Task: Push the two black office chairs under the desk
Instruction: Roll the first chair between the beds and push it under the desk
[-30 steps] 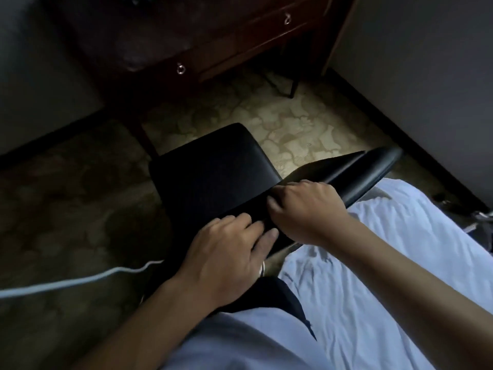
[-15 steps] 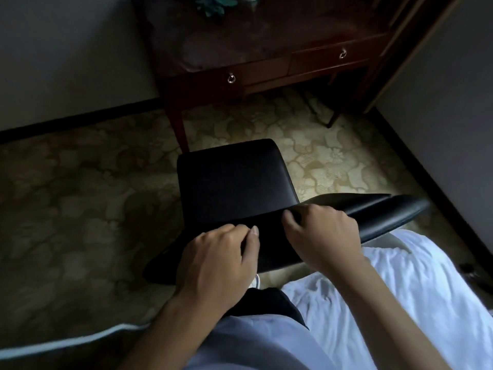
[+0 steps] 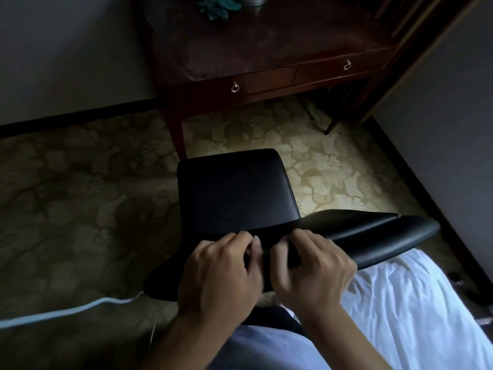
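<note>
A black chair stands on the patterned carpet in front of me, its seat pointing toward the dark wooden desk. My left hand and my right hand sit side by side on the top edge of the chair's curved black backrest, fingers curled over it. The seat's front edge is just short of the desk's front left leg. Only one chair is in view.
The desk has two drawers with ring pulls. A white bedsheet lies at my lower right. A pale cable runs across the carpet at the left. Walls close in on the left and right.
The chair and both hands have moved forward toward the desk. The desk now fills more of the upper view, and the seat lines up with the desk's opening.
</note>
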### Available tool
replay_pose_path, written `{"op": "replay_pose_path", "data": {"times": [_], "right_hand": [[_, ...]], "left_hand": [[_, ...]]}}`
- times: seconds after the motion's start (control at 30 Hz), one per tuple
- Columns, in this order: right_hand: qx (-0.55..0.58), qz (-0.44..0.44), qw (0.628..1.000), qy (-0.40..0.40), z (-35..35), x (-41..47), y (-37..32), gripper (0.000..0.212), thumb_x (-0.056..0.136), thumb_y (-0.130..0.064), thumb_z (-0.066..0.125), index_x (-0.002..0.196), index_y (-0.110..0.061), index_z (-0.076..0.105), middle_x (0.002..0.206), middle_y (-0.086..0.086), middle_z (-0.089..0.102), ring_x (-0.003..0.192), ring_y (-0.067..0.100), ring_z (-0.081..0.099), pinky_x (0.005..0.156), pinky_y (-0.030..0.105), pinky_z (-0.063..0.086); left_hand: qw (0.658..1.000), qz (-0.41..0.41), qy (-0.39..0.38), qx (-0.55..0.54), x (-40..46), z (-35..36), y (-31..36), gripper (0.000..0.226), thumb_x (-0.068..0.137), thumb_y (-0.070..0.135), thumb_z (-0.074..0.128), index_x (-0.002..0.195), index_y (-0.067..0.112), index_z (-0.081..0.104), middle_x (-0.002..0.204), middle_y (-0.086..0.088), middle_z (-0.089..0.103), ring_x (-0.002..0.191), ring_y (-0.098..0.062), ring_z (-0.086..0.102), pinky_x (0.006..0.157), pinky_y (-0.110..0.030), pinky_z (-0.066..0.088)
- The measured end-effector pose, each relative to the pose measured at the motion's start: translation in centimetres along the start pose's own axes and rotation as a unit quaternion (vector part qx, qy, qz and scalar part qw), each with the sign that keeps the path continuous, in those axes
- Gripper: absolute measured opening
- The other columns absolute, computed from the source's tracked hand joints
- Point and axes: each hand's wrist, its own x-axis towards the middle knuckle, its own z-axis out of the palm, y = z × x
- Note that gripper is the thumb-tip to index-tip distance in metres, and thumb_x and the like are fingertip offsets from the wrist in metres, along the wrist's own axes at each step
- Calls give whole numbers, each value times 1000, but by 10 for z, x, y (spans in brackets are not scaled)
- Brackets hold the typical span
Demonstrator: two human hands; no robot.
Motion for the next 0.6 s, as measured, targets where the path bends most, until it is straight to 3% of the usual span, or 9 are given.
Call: {"op": "replay_pose_path", "data": {"times": [0.1, 0.23, 0.3, 0.4, 0.5, 0.6], "right_hand": [[1, -22, 1000, 3, 10, 23, -2, 32, 76, -22, 52, 49, -16, 36, 45, 0, 37, 41, 18, 32, 52, 23, 12], [10, -20, 1000, -10, 24, 46, -1, 30, 75, -23, 51, 49, -15, 39, 44, 0, 39, 39, 20, 34, 46, 26, 17], [-1, -26, 1000, -13, 37, 63, 3, 29, 74, -26, 52, 51, -17, 38, 45, -1, 42, 39, 20, 37, 48, 25, 16], [-2, -2, 999, -33, 55, 101, 12, 29, 75, -32, 51, 56, -24, 32, 48, -6, 40, 41, 16, 35, 48, 24, 16], [27, -17, 998, -62, 69, 130, 22, 27, 77, -33, 51, 59, -25, 34, 54, -10, 38, 46, 10, 31, 45, 25, 22], [56, -49, 991, -107, 80, 165, 41, 23, 81, -33, 50, 63, -20, 47, 61, -7, 48, 51, 12, 40, 46, 30, 33]], "left_hand": [[999, -21, -40, -3, 33, -1, -6, 32, 90, 44, 39, 62, 30, 36, 60, 13, 48, 51, -5, 38, 47, -21, 19], [998, -16, -54, 8, 65, -1, -7, 28, 91, 42, 38, 73, 25, 49, 75, 9, 59, 68, -13, 50, 57, -30, 27], [999, -7, -45, 20, 86, 1, -8, 27, 93, 40, 39, 73, 24, 47, 79, 8, 57, 79, -16, 51, 64, -31, 27], [998, -6, -55, 35, 135, 6, -2, 29, 94, 38, 42, 68, 25, 47, 68, 10, 45, 71, -14, 42, 62, -31, 27], [997, -13, -69, 36, 179, 12, 1, 31, 95, 39, 44, 72, 24, 58, 67, 5, 54, 59, -13, 46, 51, -30, 27], [995, -16, -88, 40, 223, 10, 6, 33, 95, 41, 44, 74, 23, 63, 71, 3, 60, 60, -12, 51, 50, -28, 28]]}}
